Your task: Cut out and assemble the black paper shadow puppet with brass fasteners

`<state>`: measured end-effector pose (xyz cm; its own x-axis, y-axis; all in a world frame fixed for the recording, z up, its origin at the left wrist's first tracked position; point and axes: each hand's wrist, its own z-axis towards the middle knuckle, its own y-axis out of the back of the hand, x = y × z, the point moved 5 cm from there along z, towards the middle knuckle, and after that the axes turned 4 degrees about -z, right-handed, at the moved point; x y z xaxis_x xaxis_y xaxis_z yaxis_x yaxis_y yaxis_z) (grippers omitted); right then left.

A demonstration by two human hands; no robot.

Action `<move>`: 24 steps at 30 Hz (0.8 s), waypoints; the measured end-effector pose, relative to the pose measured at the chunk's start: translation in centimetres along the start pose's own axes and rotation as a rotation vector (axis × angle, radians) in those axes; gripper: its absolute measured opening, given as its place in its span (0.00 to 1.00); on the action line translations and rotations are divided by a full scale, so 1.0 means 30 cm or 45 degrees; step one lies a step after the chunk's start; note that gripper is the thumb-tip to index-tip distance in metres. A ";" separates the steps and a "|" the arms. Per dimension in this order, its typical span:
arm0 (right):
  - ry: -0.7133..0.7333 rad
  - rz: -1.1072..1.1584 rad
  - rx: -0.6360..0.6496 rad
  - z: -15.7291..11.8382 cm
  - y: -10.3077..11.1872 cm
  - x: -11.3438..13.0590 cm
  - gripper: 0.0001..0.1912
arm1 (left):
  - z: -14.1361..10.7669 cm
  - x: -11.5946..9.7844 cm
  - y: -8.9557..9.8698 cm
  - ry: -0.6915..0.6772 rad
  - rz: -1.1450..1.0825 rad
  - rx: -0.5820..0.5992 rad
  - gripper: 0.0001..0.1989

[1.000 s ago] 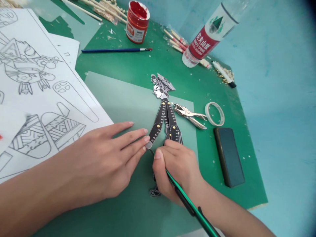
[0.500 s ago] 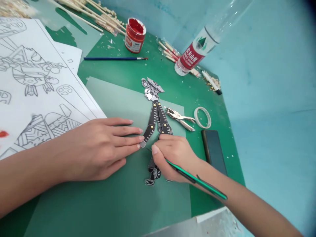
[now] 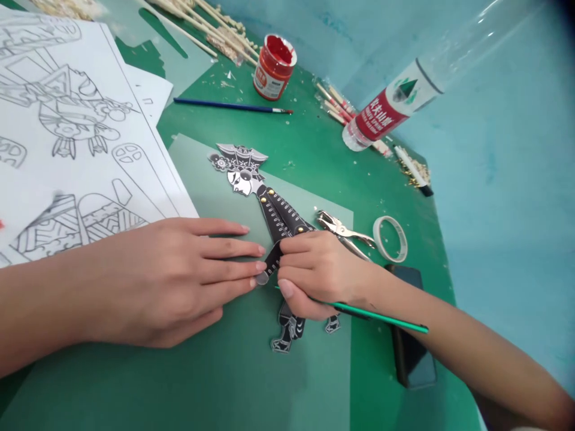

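Note:
A black-and-white jointed paper figure (image 3: 245,170) with gold fasteners lies tilted on a translucent sheet (image 3: 197,383). My left hand (image 3: 175,275) rests flat, palm down, its fingertips touching the end of the figure's arm. My right hand (image 3: 314,269) is closed around a green pen (image 3: 381,317) and lies over the figure's middle, hiding its waist. The pen's far end points to the lower right; its thin tip shows near my left fingertips. Below my right hand the figure's feet stick out.
Printed line drawings (image 3: 85,114) cover the left. Behind are a blue brush (image 3: 224,106), an open red paint jar (image 3: 275,69), sticks (image 3: 197,30) and a bottle (image 3: 381,114). A hole punch (image 3: 341,228), tape roll (image 3: 390,239) and phone (image 3: 413,353) sit right.
The figure's head has swung left and its body leans more. My right hand has shifted slightly over it, and the pen lies flatter. The view has moved a little.

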<state>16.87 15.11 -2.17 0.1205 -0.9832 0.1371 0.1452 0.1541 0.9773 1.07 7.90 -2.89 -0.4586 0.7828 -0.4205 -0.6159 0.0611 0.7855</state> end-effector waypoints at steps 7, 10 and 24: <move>-0.063 0.118 0.058 0.000 -0.017 -0.007 0.20 | -0.001 0.000 0.001 0.040 0.009 0.042 0.16; -0.069 0.157 0.032 0.002 -0.011 -0.008 0.20 | -0.006 0.002 -0.001 0.078 0.000 0.072 0.16; -0.188 0.276 0.126 0.002 -0.028 -0.020 0.22 | -0.029 0.019 -0.015 0.077 -0.014 0.208 0.23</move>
<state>16.63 15.56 -3.05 -0.0070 -0.9332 0.3592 0.0338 0.3588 0.9328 0.53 7.79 -3.86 -0.4931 0.7434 -0.4518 -0.5109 0.1729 0.8421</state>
